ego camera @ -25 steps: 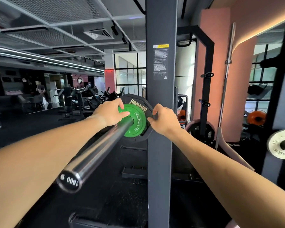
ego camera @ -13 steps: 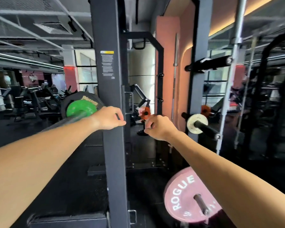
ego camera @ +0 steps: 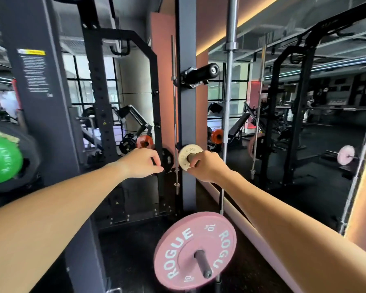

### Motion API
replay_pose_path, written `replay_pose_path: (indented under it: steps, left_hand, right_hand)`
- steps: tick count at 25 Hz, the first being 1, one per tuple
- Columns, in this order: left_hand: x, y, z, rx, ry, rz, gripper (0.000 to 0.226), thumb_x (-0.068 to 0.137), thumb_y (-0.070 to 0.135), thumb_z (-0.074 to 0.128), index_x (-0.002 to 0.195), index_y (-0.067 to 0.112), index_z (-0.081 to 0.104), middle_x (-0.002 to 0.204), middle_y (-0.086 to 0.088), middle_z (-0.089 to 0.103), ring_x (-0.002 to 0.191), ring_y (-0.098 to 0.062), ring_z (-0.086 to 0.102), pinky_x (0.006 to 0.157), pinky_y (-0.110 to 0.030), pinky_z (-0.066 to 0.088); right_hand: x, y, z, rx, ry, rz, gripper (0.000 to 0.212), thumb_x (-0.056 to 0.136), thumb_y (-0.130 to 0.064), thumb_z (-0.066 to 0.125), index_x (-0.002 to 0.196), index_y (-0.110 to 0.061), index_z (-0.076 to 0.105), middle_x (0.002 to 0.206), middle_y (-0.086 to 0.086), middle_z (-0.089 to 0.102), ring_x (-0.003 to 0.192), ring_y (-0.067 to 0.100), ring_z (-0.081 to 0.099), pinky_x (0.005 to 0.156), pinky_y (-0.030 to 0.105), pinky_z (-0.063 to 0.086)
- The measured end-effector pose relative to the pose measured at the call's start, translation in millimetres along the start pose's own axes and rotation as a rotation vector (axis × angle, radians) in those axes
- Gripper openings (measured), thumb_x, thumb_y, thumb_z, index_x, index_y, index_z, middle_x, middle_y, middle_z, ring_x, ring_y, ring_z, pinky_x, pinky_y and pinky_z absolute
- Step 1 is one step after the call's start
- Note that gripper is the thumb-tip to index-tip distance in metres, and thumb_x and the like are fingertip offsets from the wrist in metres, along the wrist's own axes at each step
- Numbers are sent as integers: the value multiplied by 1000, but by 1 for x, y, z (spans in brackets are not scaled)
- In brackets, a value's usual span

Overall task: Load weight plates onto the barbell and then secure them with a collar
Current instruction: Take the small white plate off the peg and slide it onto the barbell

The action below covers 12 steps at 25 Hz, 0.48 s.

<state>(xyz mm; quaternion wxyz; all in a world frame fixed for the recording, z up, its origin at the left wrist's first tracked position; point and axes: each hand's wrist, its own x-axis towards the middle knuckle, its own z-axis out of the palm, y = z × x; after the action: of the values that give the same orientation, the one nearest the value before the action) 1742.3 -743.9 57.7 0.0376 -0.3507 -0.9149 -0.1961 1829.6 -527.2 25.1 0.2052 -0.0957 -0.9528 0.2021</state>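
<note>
A small white plate (ego camera: 188,153) hangs on a storage peg of the grey rack upright (ego camera: 187,106). My right hand (ego camera: 208,167) grips its lower right edge at the peg. Just left of that plate, my left hand (ego camera: 142,162) hovers loosely curled and holds nothing, in front of a black plate (ego camera: 167,160). Blurred at the far left edge, the green plate (ego camera: 3,159) sits on the barbell against a larger black plate (ego camera: 31,144). No collar is visible.
A pink 10 kg Rogue plate (ego camera: 184,248) sits on a low peg below my hands. A spare bar (ego camera: 228,98) stands upright right of the post, with a black roller (ego camera: 200,73) above. A wide rack column (ego camera: 40,106) stands left; a mirror wall is right.
My view has swung right, away from the loaded green plate. Both hands left the barbell and reached to the storage post; my right hand has taken hold of the small white plate.
</note>
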Motion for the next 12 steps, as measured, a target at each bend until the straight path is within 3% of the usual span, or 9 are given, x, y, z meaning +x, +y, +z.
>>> replay_pose_path:
  steps: [5, 8, 12]
  left_hand:
    - [100, 10, 56, -23, -33, -82, 17, 87, 41, 71, 95, 27, 68, 90, 6, 73, 86, -10, 66, 89, -38, 56]
    - [155, 10, 77, -2, -23, -129, 20, 85, 43, 73, 99, 29, 68, 104, 8, 66, 96, -13, 63, 93, -38, 53]
    - [208, 5, 96, -3, 64, -200, 39, 82, 42, 77, 114, 29, 59, 109, 2, 64, 96, -15, 60, 76, -33, 48]
  right_hand:
    - [76, 82, 6, 8, -31, 2, 8, 83, -29, 70, 89, -30, 75, 108, 4, 74, 95, 25, 68, 72, 27, 48]
    - [122, 117, 15, 11, -83, 6, 20, 82, -30, 71, 100, -23, 75, 110, 4, 74, 100, 26, 67, 83, 34, 55]
    - [171, 142, 30, 48, -91, -10, 35, 82, -29, 73, 116, -22, 69, 115, 6, 71, 108, 28, 65, 89, 33, 52]
